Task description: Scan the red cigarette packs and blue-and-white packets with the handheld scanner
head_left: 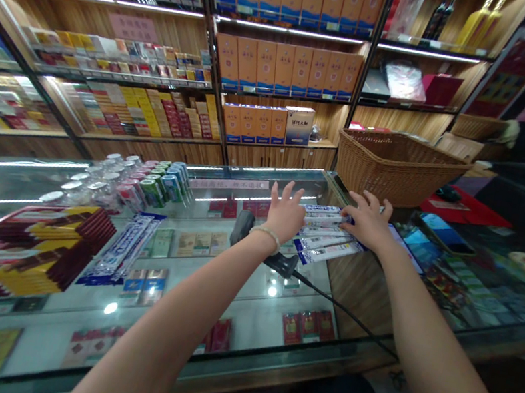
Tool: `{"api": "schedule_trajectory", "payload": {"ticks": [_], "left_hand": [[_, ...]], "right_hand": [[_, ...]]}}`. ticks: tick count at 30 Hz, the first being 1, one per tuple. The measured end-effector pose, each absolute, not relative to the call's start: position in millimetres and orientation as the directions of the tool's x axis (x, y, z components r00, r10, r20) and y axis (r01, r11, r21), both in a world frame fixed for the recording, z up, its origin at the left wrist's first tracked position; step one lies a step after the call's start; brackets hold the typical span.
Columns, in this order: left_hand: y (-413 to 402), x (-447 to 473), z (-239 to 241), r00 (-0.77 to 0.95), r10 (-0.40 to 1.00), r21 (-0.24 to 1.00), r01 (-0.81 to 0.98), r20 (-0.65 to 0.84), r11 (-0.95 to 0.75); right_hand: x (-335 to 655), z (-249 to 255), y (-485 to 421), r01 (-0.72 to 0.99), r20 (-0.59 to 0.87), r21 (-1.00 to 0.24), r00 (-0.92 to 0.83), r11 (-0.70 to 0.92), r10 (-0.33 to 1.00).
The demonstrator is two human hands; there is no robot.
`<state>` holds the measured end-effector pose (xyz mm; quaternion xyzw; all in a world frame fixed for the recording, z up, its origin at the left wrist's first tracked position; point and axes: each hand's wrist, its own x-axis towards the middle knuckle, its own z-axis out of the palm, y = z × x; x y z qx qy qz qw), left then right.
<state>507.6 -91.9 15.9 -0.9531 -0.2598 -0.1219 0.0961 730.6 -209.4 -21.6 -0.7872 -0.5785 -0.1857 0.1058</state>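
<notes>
Both my arms reach forward over a glass counter (229, 326). My left hand (284, 213), with a bead bracelet on the wrist, has its fingers spread at the left end of a stack of long white-and-blue cartons (323, 238). My right hand (366, 220) lies on the right part of the same stack, fingers spread and curved over the top cartons. Neither hand has lifted a carton. A dark barcode scanner (243, 225) with a black cable lies on the glass just under my left wrist.
A wicker basket (392, 165) stands behind the cartons. On the left lie red-and-yellow cartons (38, 245), blue-and-white cartons (123, 250) and several small cans (142, 185). A phone (446, 234) rests at the right. Shelves of boxes line the back wall.
</notes>
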Motion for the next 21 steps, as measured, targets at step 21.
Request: {"api": "schedule_trajectory", "payload": {"ticks": [21], "left_hand": [[-92, 451, 66, 0.779, 0.464, -0.092, 0.546, 0.422, -0.833]], "right_hand": [[695, -10, -202, 0.976, 0.659, 0.057, 0.121, -0.21, 0.743]]}}
